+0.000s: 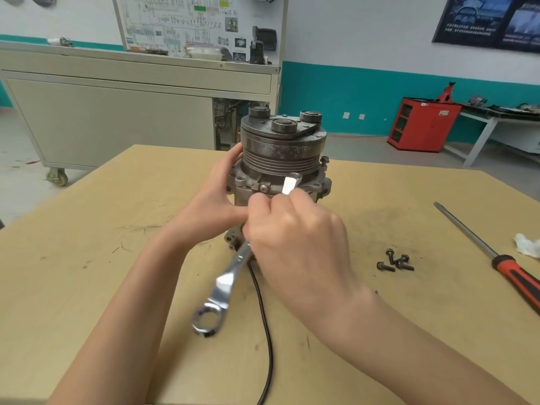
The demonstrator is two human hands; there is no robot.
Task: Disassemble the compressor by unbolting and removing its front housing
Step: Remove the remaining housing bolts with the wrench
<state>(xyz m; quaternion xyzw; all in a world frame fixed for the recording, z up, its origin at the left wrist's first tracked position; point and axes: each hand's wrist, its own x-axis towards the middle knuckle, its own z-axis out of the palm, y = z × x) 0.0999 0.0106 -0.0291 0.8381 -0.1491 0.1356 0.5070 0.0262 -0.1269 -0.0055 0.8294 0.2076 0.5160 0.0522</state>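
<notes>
The grey metal compressor [280,153] stands upright on the tan table [87,258], pulley end up. My left hand [217,200] holds its left side, fingers on the pulley and the front housing flange [248,182]. My right hand [295,232] grips a chrome ring wrench [225,285] by its middle. The wrench's upper end [290,184] sits at the front of the flange, next to a bolt head [264,187]; its ring end hangs toward me above the table. Several removed bolts [396,261] lie on the table to the right.
A long screwdriver with a red and black handle [496,258] lies at the right, a crumpled white rag [529,245] beyond it. A black cable [267,331] runs from the compressor toward me. A grey wheeled cabinet [117,112] and a red cabinet [420,124] stand behind the table.
</notes>
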